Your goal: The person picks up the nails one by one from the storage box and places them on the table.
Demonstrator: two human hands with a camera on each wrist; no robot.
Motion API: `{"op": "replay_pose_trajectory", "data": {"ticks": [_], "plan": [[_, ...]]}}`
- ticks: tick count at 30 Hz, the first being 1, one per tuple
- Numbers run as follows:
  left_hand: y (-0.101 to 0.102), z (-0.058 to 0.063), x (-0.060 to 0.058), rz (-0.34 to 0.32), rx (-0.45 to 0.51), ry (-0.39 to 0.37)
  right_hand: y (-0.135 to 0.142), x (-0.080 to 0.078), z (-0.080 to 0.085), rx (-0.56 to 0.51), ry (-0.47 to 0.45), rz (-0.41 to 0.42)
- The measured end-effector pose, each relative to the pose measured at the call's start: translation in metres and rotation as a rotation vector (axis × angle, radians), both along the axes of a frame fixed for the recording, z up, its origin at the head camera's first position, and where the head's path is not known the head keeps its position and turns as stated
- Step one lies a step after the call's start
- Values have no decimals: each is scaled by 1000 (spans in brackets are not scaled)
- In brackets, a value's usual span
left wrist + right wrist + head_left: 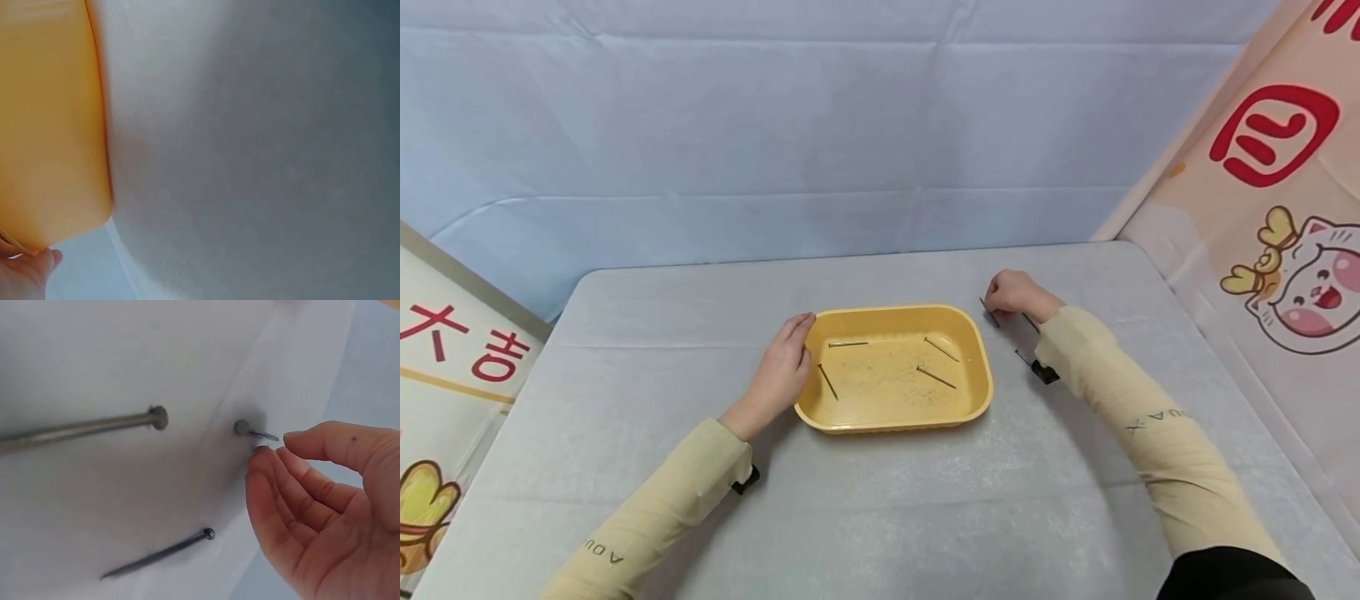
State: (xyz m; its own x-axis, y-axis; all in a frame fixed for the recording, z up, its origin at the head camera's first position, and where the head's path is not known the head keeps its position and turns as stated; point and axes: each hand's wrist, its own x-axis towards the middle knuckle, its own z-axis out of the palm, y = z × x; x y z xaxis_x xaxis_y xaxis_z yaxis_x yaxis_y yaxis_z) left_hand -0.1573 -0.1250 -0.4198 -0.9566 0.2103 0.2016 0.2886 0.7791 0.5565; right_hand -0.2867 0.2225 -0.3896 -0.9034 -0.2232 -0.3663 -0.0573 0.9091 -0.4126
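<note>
A shallow yellow plastic tray (891, 425) sits mid-table with several nails in it, one being a nail (936, 377) near its right side. My left hand (777, 372) holds the tray's left rim; in the left wrist view its fingertips show at the tray's corner. To the right of the tray, my right hand (1017, 293) has its curled thumb and fingers around a dark nail (990, 312). The right wrist view shows that nail's head (242, 427) facing the camera, the shaft running toward the thumb tip. Two more nails, one of them a nail (159, 554), lie nearby.
A pale cloth covers the table (880, 517), whose far edge meets a light blue backdrop (865, 125). Printed panels stand on both sides, including the right panel (1247, 275). Another loose nail (1022, 357) lies beside the black wrist camera (1045, 372).
</note>
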Motion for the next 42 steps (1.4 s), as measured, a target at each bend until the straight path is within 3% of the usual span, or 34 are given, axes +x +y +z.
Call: {"op": "replay_pose_trajectory", "data": {"ticks": [19, 42], "plan": [[1, 2, 2, 3, -12, -9, 0, 14, 16, 72, 98, 160], [1, -1, 0, 1, 14, 3, -10, 36, 23, 163, 219, 233]]}}
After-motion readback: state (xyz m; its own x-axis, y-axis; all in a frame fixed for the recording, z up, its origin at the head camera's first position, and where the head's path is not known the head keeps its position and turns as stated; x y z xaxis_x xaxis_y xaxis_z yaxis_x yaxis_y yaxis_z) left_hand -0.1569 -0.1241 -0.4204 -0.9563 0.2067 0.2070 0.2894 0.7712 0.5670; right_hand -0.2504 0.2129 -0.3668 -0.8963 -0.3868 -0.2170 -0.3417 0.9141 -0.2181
